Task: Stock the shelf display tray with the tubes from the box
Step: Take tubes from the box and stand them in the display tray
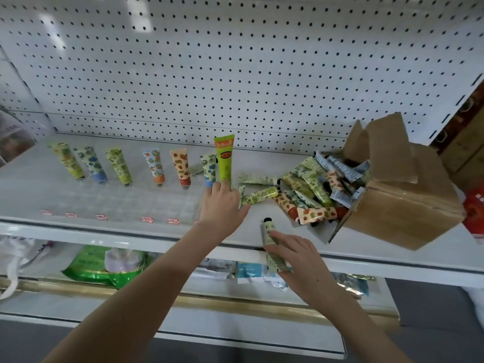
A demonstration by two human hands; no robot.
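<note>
- A white shelf (262,163) with a pegboard back (235,61).
- A clear display tray (117,203) covers its left half and runs to the near edge. Patterned tubes (180,166) stand in a row along the tray's far side, with a tall green tube (224,158) at the right end.
- Two loose tubes (258,178) lie flat just right of the tray.
- A cardboard box (398,195) lies on its side at the right, and spilled tubes (311,189) pile out of its open left end.
- A pale green tube (268,231) is at the near edge, gripped by the right hand (296,255). Whether it rests on the shelf cannot be told.
</note>
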